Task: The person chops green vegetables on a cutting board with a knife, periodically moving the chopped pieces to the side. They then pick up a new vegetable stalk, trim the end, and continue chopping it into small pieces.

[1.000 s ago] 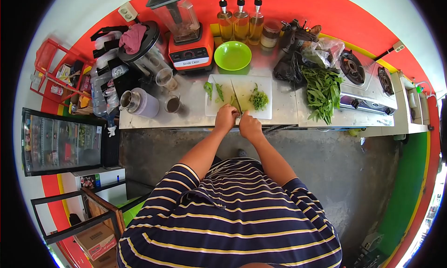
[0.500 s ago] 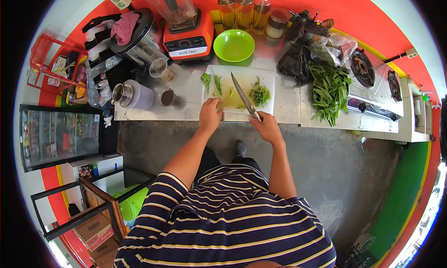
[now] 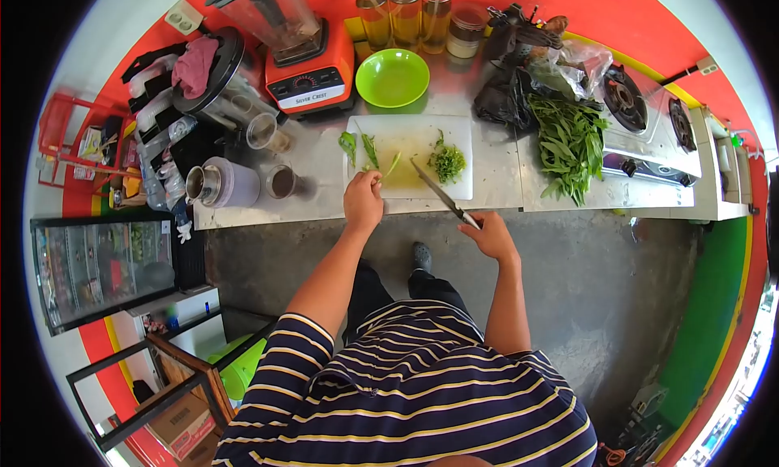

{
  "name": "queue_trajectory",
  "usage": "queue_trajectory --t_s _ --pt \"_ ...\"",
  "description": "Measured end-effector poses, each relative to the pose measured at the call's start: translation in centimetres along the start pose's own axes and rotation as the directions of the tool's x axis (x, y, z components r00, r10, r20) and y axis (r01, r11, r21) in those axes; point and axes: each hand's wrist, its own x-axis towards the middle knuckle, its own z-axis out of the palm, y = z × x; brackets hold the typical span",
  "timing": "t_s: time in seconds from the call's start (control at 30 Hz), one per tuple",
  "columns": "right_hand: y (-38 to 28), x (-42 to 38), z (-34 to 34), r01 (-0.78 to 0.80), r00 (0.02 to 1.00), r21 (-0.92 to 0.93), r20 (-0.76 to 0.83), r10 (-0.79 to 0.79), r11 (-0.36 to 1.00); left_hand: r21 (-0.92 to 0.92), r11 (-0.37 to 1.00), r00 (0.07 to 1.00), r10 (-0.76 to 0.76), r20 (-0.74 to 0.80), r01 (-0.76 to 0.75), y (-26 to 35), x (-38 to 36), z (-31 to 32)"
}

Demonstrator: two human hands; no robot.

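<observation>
My right hand (image 3: pixel 492 235) is closed round the handle of a long knife (image 3: pixel 442 193), whose blade points up and left over the white cutting board (image 3: pixel 406 126). At the board's lower left edge is my left hand (image 3: pixel 363 199), its fingers curled together; whether they hold anything is too small to tell. Just right of its fingertips lies a pale green stalk (image 3: pixel 393 163). A pile of chopped greens (image 3: pixel 446 162) sits on the board's right side. Green leaves (image 3: pixel 348 146) and a green piece (image 3: pixel 369 149) lie at its upper left.
Behind the board stand a green bowl (image 3: pixel 393 77), a red blender (image 3: pixel 311 76) and oil bottles (image 3: pixel 405 19). A dark drink glass (image 3: pixel 281 181) and a lilac jug (image 3: pixel 231 183) are at left. Leafy greens (image 3: pixel 568 142) lie beside the stove (image 3: pixel 649 130) at right.
The knife and my right hand have moved right and toward my body, away from the stalk. My left hand's fingers have curled in more. The whole view has shifted slightly.
</observation>
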Motion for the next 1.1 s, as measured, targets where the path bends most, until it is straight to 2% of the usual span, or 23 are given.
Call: queue_trajectory --t_s 0.07,0.17,0.23,0.27,0.33,0.43,0.53,0.6,0.67,0.7,0.77,0.8,0.87,0.9,0.97,1.0,1.07,1.1 --pt "-0.4 -0.2 0.5 -0.035 0.982 -0.004 -0.187 0.034 0.999 0.007 0.999 0.999 0.047 0.004 -0.047 0.0 0.0 -0.4" --pt "-1.2 -0.1 1.4 -0.014 0.961 -0.002 -0.275 0.013 1.000 0.007 1.000 0.996 0.020 0.091 -0.021 0.4 -0.4 -1.2" --pt "-1.8 0.0 2.2 0.026 0.948 0.022 -0.318 -0.018 0.999 0.097 0.983 0.984 0.146 0.099 -0.156 0.0 -0.3 -1.2" --pt "-2.1 0.2 2.6 0.068 0.938 0.042 -0.343 -0.050 0.997 0.093 0.982 0.983 0.157 0.090 -0.165 -0.1 0.0 -1.1" --pt "-2.9 0.5 3.0 0.077 0.942 0.047 -0.331 -0.057 0.996 0.156 0.950 0.960 0.253 0.123 -0.270 -0.2 0.5 -1.0" --pt "-3.9 0.8 3.6 0.137 0.946 0.013 -0.297 -0.127 0.991 0.144 0.943 0.954 0.292 0.065 -0.299 0.3 0.8 -0.2" --pt "-5.1 1.2 4.3 0.152 0.949 0.011 -0.282 -0.142 0.988 0.103 0.969 0.972 0.216 0.095 -0.226 0.8 1.4 0.7" --pt "-5.6 2.1 4.4 0.177 0.947 -0.011 -0.270 -0.173 0.984 0.083 0.977 0.980 0.192 0.056 -0.196 1.0 1.9 1.6" --pt "-5.7 2.7 5.1 0.176 0.935 -0.093 -0.295 -0.196 0.980 0.075 0.982 0.984 0.170 0.046 -0.173 0.9 2.1 2.3" --pt "-5.4 3.4 5.6 0.177 0.934 -0.084 -0.301 -0.194 0.981 0.067 0.973 0.975 0.220 0.046 -0.222 1.0 2.3 2.4" --pt "-4.6 4.5 6.4 0.158 0.933 -0.197 -0.291 -0.212 0.968 0.043 0.946 0.946 0.320 0.047 -0.322 1.2 2.4 2.4" --pt "-5.1 4.7 6.5 0.153 0.933 -0.194 -0.294 -0.206 0.969 0.043 0.945 0.945 0.322 0.053 -0.324 1.2 2.6 2.5" --pt "-6.0 4.7 7.0 0.058 0.948 -0.309 -0.280 -0.149 0.949 0.054 0.900 0.899 0.427 0.100 -0.433 0.8 2.9 2.3" --pt "-6.3 4.8 7.1 0.056 0.951 -0.309 -0.273 -0.144 0.950 0.054 0.903 0.902 0.419 0.105 -0.426 0.7 3.0 2.2" --pt "-7.1 5.2 7.0 0.000 0.965 -0.413 -0.239 -0.109 0.911 0.085 0.830 0.827 0.530 0.186 -0.551 0.6 3.8 1.8" --pt "-7.3 5.4 7.2 0.003 0.966 -0.416 -0.234 -0.110 0.909 0.085 0.833 0.831 0.526 0.184 -0.546 0.6 4.1 1.6" --pt "-7.6 5.6 7.3 -0.002 0.963 -0.475 -0.237 -0.125 0.880 0.029 0.759 0.748 0.633 0.200 -0.650 0.7 4.6 1.3" --pt "-7.6 5.7 7.5 0.001 0.964 -0.480 -0.234 -0.129 0.877 0.030 0.762 0.751 0.631 0.195 -0.647 0.4 4.7 1.4"
